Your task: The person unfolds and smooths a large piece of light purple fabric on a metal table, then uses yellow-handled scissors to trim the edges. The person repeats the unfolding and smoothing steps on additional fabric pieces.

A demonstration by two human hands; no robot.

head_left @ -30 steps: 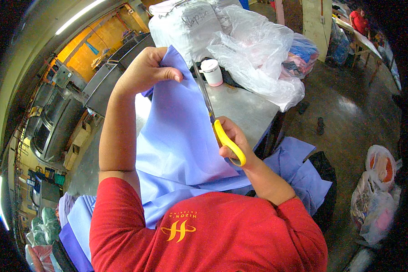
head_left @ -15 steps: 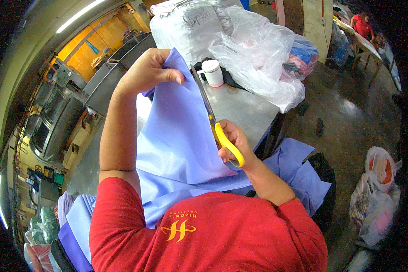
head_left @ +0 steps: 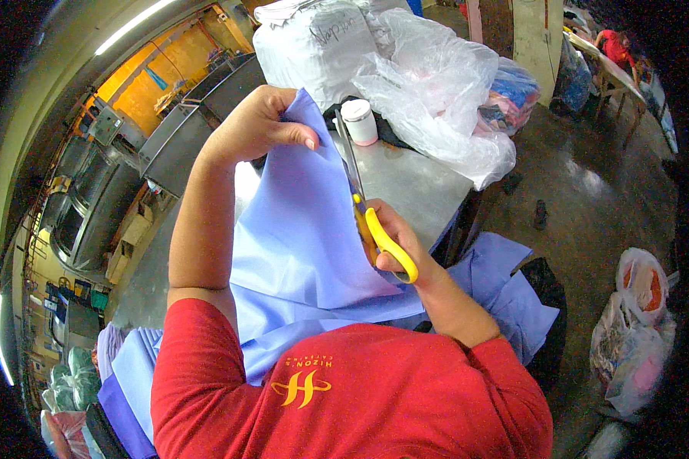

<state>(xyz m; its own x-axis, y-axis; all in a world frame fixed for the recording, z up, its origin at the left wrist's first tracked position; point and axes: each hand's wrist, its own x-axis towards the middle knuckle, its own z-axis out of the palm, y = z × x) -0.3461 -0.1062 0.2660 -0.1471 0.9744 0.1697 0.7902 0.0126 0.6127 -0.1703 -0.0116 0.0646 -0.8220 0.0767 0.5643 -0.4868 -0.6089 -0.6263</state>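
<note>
Lavender cloth (head_left: 298,245) at frame centre, above the tabletop (head_left: 413,183). Left hand (head_left: 256,126) pinching its top corner, upper centre; right hand (head_left: 394,237) closed on yellow-handled scissors (head_left: 367,210) — blades along the right edge, pointing up-frame.

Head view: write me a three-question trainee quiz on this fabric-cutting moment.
1. True or false: the right hand holds yellow-handled scissors.
2. Which hand pinches the top corner of the light blue fabric? A) left hand B) right hand
3. Fill in: a small white ____ with a pink base stands on the metal table beyond the scissor blades.

Key: 1 true; 2 A; 3 container.
</note>
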